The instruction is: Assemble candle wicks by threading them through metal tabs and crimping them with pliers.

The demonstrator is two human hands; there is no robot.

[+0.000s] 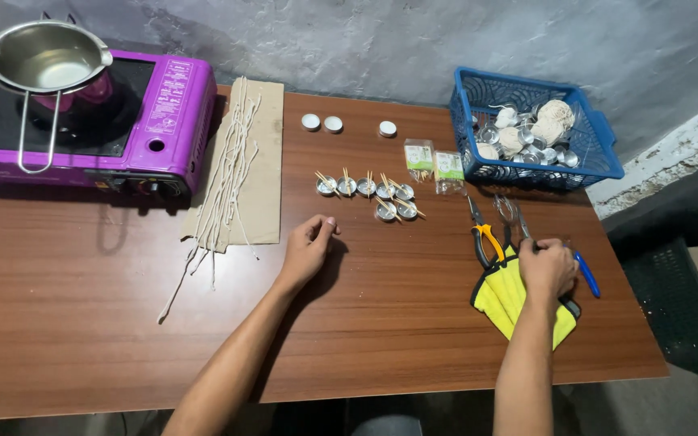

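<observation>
At the far left of the counter (82, 323) sits a purple portable stove (82, 121), with a steel pouring pot (46, 60) resting on its burner, handle hanging toward you. Just right of it lies a sheet of brown cardboard (264, 186) covered with long pale wick strings (224, 173), some trailing off onto the wood.

Your left hand (307, 249) rests on the counter near the middle, fingers (325, 224) loosely curled, thumb and forefinger close together; whether anything small sits between them, you cannot tell. Just beyond it stands a cluster of small metal cups (365, 192) with wooden sticks laid across them, and farther back three white round lids (333, 123). Two small clear packets (434, 165) lie beside the blue plastic basket (599, 153), which holds more cups and balls of string.

Your right hand (547, 268) sits on a yellow cloth (498, 299), fingers closed around the handle of a metal tool (515, 214) whose tip points toward the basket. Orange-handled pliers (482, 234) lie just left of it, and a blue pen (586, 274) just right.
</observation>
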